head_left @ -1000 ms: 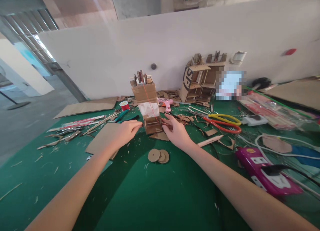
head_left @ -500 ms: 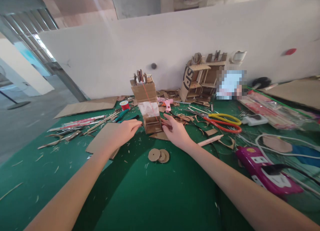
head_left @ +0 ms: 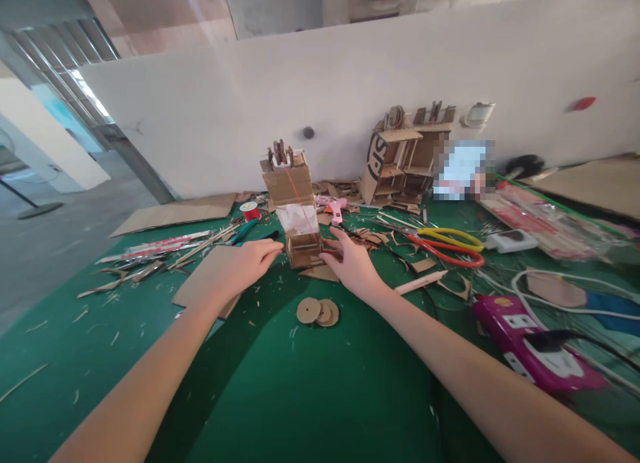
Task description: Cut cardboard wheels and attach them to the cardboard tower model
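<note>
An upright cardboard model (head_left: 289,186) stands at the middle of the table. It has a red thread down its front, small cardboard parts on top and an open box-like base with thin sticks across it. My left hand (head_left: 255,259) has its fingers pressed together, tips at the left side of the base. On the other side, my right hand (head_left: 350,259) holds the base's lower right, its fingers slightly apart and bent. Between them the two hands grip the model. Closer to me lie several cardboard discs (head_left: 309,310), partly overlapping.
A cardboard sheet (head_left: 203,276) lies under my left forearm. Behind are a red thread spool (head_left: 249,211), a pink glue gun (head_left: 337,209) and another cardboard model (head_left: 395,159). To the right are scissors (head_left: 450,245), a pencil-like stick (head_left: 420,283) and a magenta power strip (head_left: 540,349) with cables.
My right thumb and fingers have shifted slightly toward the model's base. The left hand and the model are almost where they were.
</note>
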`<control>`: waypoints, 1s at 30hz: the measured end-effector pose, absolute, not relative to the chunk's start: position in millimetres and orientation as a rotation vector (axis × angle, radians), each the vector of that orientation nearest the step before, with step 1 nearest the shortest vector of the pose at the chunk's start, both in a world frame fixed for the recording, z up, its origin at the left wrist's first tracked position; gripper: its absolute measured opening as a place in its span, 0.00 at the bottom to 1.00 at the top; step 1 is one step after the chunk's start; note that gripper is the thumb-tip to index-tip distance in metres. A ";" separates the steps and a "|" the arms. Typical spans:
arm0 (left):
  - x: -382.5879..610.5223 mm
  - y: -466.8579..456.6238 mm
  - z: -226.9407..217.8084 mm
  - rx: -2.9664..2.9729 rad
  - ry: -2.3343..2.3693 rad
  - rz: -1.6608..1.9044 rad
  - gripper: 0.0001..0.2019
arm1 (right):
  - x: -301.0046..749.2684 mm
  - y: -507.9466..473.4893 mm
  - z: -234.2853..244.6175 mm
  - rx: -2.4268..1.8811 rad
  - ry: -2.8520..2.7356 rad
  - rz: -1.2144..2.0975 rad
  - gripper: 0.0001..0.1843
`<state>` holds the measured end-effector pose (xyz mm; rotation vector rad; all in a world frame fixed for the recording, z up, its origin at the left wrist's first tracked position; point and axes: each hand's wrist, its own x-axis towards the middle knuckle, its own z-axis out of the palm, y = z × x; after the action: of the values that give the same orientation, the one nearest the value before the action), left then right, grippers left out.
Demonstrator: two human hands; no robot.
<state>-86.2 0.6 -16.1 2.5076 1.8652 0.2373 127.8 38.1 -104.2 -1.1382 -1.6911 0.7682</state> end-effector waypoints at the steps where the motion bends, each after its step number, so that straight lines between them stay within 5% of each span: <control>1: -87.0 1.1 -17.0 2.506 1.864 0.236 0.17 | 128.0 39.1 -104.0 -1.159 -1.713 0.742 0.33; 30: -89.7 4.8 -20.9 2.494 1.850 0.284 0.16 | 127.4 36.2 -99.9 -1.244 -1.880 0.550 0.28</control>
<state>-89.7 4.8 -20.9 2.4941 1.8497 0.2839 127.4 36.2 -99.9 -1.2443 -1.8798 0.5496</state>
